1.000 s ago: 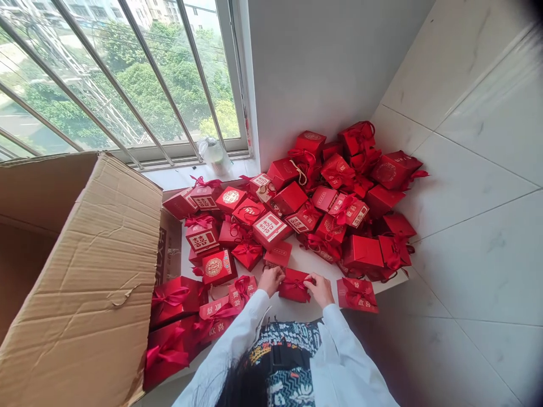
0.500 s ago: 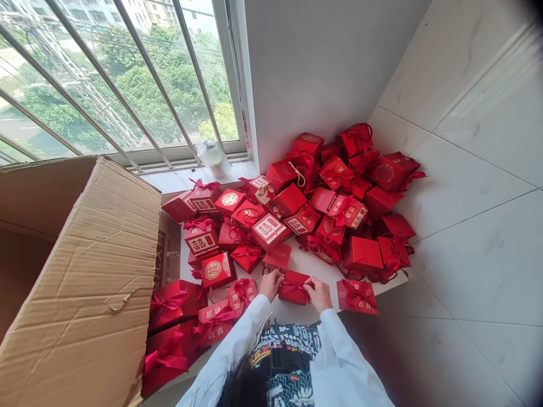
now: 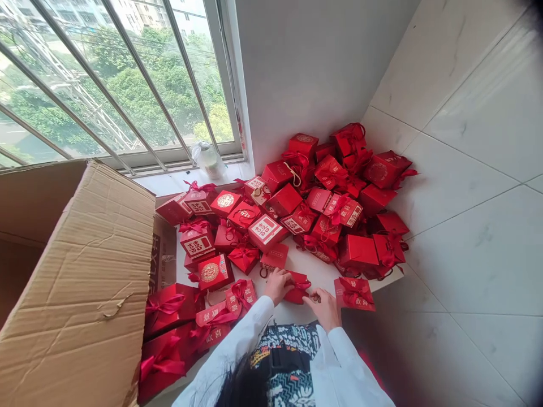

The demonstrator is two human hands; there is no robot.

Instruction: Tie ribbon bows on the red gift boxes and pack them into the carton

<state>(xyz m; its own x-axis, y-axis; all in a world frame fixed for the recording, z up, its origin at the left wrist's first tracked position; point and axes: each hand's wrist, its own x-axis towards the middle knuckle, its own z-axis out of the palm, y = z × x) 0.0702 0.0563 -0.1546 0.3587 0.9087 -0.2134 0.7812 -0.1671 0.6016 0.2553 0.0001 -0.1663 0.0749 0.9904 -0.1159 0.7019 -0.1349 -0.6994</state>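
Note:
A small red gift box [image 3: 292, 295] lies on the white surface right in front of me, with a red ribbon [image 3: 302, 285] across its top. My left hand [image 3: 279, 286] reaches over the box's left side, its fingers closed at the ribbon. Near the lower right edge of the box is my right hand [image 3: 326, 309], fingers bent and thumb drawn in; what they pinch, if anything, is too small to make out. To the right, another red box [image 3: 355, 294] with a ribbon bow lies apart from my hands. A red box [image 3: 275, 256] sits just beyond my left hand.
A large heap of red gift boxes [image 3: 292, 203] fills the back against the wall. Several bow-tied boxes [image 3: 167, 302] stand at the left beside an open cardboard carton [image 3: 85, 282]. A plastic-wrapped jar [image 3: 208, 161] is on the sill by the barred window.
My right hand has moved down and slightly right from the ribbon. The left hand has come further over the box. The whole view has shifted slightly left.

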